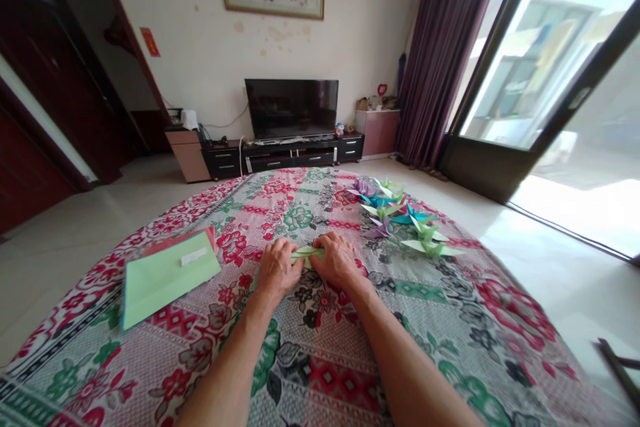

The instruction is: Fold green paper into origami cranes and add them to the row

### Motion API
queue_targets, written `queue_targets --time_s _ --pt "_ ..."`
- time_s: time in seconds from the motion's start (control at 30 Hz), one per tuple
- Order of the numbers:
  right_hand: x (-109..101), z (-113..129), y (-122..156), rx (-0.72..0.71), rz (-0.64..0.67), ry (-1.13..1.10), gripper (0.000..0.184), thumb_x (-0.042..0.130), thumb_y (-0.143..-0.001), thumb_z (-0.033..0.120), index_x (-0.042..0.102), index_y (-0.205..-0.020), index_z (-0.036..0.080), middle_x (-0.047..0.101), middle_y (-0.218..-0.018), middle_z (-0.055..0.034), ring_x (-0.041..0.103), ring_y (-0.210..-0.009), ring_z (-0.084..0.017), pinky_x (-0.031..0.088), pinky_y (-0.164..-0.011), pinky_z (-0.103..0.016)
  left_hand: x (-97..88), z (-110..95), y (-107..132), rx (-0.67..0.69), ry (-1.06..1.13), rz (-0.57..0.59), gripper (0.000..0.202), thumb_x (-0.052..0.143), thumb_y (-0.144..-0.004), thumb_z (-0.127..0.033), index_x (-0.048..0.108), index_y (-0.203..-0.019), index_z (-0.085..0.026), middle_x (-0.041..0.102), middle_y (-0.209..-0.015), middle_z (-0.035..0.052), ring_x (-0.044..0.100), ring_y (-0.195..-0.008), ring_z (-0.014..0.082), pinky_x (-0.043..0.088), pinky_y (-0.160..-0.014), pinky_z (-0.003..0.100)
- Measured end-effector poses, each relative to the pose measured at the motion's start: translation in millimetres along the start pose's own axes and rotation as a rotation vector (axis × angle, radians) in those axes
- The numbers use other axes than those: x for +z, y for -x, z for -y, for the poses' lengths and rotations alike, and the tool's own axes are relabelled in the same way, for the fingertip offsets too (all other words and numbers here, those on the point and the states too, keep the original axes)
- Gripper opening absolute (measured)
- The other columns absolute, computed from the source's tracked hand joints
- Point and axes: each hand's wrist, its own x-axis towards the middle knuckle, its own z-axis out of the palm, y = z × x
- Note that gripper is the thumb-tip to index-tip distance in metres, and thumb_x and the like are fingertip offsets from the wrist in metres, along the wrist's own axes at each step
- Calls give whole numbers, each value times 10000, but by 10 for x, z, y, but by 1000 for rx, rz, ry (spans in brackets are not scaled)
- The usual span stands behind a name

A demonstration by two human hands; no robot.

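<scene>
A small piece of folded light green paper [309, 253] lies low on the patterned tablecloth, between my two hands. My left hand [281, 267] grips its left end with curled fingers and thumb. At the other end my right hand [336, 259] presses and pinches the paper, hiding part of it. To the right sits a group of several folded paper cranes, among them a green crane [431, 243], a blue crane [411, 216] and a purple crane [381, 228]. A stack of coloured paper [167, 280], green sheet on top, rests at the left.
A small white strip [193, 257] lies on the paper stack. The round table wears a floral tablecloth [345, 373]. Beyond it stand a television [293, 110] and a low black cabinet [273, 159]. A dark frame piece [620, 367] shows at the lower right.
</scene>
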Motion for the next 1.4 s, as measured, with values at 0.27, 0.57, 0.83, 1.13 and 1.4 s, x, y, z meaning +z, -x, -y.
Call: queue_targets --time_s 0.27,0.57,0.83,1.13,1.4 --pt "-3 30 4 3 -9 12 241 602 -715 295 623 -938 205 579 -1012 -53 496 -936 -199 319 -808 -303 -44 -23 -26 -11 126 4 130 598 -692 -188 584 -821 -199 627 -890 57 561 -914 224 416 -848 362" --pt "-24 -28 -63 -95 6 -212 138 566 -723 232 593 -850 183 632 -753 -1 548 -696 -133 352 -678 -237 -156 -33 -46 -105 343 103 256 553 -759 -288 650 -976 -194 676 -943 52 613 -892 191 460 -809 295" --pt "-122 -67 -54 -111 47 -225 305 527 -691 174 617 -982 189 669 -880 -25 583 -769 -145 381 -660 -212 -141 -23 -50 -42 380 30 198 504 -809 -249 697 -847 -230 683 -821 20 617 -798 152 472 -751 258" --pt "-36 -113 -136 93 -77 -288 187 501 -696 214 665 -776 173 597 -612 15 510 -582 -115 310 -526 -200 -145 -45 -73 -308 416 -356 428 597 -721 -299 543 -1124 -163 607 -1067 99 599 -837 178 482 -805 316" --pt "116 114 -141 320 167 -935 240 577 -687 326 618 -837 143 581 -607 29 457 -477 -77 339 -447 -185 -102 -169 -117 -535 1006 -113 409 574 -677 -408 532 -995 -155 661 -848 48 630 -729 151 475 -611 240"
